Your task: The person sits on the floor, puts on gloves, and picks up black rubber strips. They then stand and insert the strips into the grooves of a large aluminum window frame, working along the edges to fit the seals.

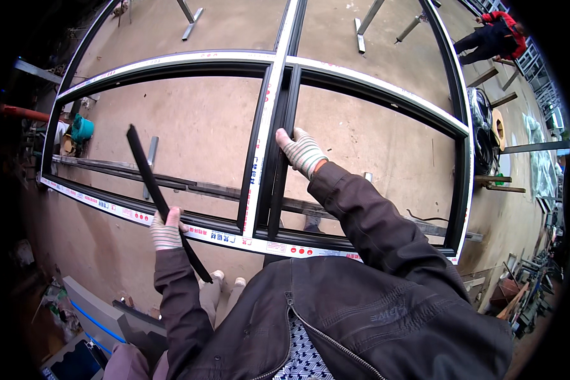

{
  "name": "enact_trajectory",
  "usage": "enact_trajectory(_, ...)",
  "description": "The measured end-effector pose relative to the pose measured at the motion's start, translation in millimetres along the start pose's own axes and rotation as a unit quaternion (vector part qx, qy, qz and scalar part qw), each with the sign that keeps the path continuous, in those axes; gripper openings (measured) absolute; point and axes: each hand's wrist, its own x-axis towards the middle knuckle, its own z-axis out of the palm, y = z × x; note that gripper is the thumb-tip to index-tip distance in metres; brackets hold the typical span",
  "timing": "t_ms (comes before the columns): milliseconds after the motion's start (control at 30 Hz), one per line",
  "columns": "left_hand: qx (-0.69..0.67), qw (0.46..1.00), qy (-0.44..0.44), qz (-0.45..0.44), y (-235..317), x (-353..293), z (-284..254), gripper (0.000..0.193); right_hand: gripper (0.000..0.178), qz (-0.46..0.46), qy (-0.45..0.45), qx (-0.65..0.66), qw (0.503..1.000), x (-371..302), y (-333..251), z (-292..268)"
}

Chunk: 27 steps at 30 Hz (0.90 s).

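A large window frame (257, 161) of black profile, faced with white printed protective film, spreads before me. My left hand (167, 230), in a striped fingerless glove, is closed round a loose black strip (147, 171). That strip slants across the frame's near-left edge, one end up over the left opening, the other down near my jacket. My right hand (303, 152), gloved the same way, grips a long black bar (285, 120) along the right side of the middle upright. Its thumb lies on top; the other fingers are partly hidden behind the bar.
Long dark profiles (190, 185) lie beneath the frame. Metal support legs (361, 38) stand beyond it. A teal bucket (82, 128) is at left, coiled black material (483, 149) at right. Another person (495, 37) in red and dark clothes is at far right. Grey panels (95, 310) stand lower left.
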Motion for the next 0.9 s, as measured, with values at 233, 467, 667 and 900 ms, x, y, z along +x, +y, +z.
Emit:
enact_trajectory(233,-0.008,0.998,0.061,0.002,-12,1,19,0.017,0.064,-0.004,-0.009,0.004,1.0,6,0,8)
enact_trajectory(467,-0.019,0.998,0.067,-0.005,-11,3,25,0.019,0.071,-0.002,0.002,-0.046,0.999,22,16,12)
enact_trajectory(667,-0.016,0.997,0.075,-0.002,-3,0,28,0.02,0.068,-0.009,-0.01,-0.022,1.0,18,10,13)
enact_trajectory(900,-0.036,0.997,0.075,-0.008,-4,-2,26,0.021,0.063,-0.023,-0.018,0.034,0.999,13,8,20)
